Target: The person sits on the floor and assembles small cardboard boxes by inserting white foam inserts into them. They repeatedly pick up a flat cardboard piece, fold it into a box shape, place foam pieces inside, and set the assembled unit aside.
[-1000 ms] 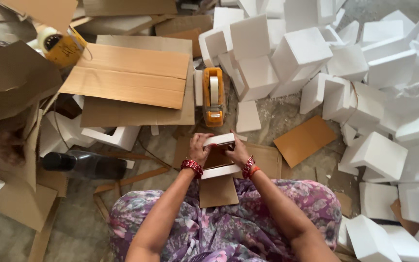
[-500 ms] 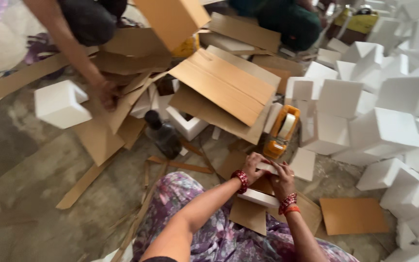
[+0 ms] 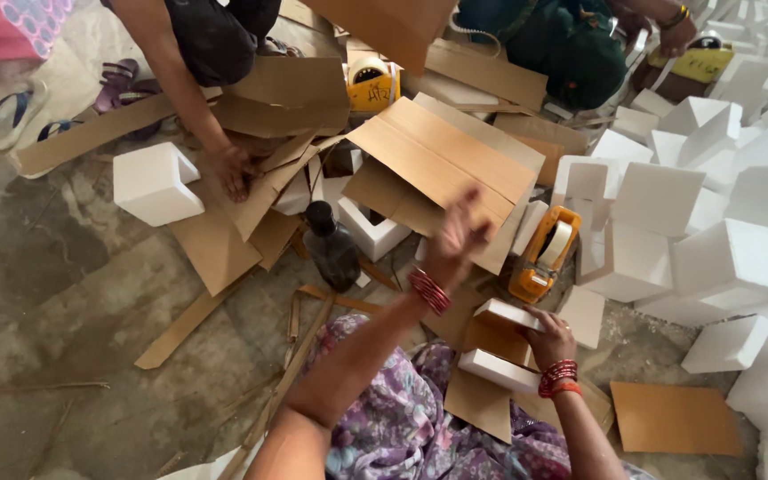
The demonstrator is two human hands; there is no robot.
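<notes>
At the far left, bare concrete floor (image 3: 55, 293) lay open, with only thin cardboard strips (image 3: 184, 324) and a pair of sandals (image 3: 11, 111) near the top edge. A white foam block (image 3: 151, 184) stood alone at the edge of that open stretch. Just right of it, a co-worker's hand (image 3: 233, 169) pressed flat on overlapping cardboard sheets (image 3: 260, 191), the arm reaching down from the top of the view. A dark bottle (image 3: 331, 246) lay on the floor just beside those sheets, with a foam corner piece (image 3: 373, 233) touching its right side.

In the middle, a large flattened carton (image 3: 442, 169) tilted over the clutter, leaving little free floor beneath. The person's left hand (image 3: 453, 240) was raised in front of the carton's lower edge, blurred, its fingers (image 3: 468, 209) spread apart and gripping nothing; whether they touched the carton I could not tell. Red bangles (image 3: 428, 291) circled that wrist.

Lower right of it, the right hand (image 3: 551, 340) curled its fingers over the upper foam end cap (image 3: 508, 313) of a small cardboard-wrapped bundle (image 3: 491, 342), which rested over the person's lap and the floor, a second foam cap (image 3: 500, 370) at its near end. An orange tape dispenser (image 3: 544, 253) lay just beyond the bundle. Further right, white foam blocks (image 3: 740, 258) were piled closely to the picture's edge, with one loose cardboard sheet (image 3: 673, 418) flat on the floor below them.
</notes>
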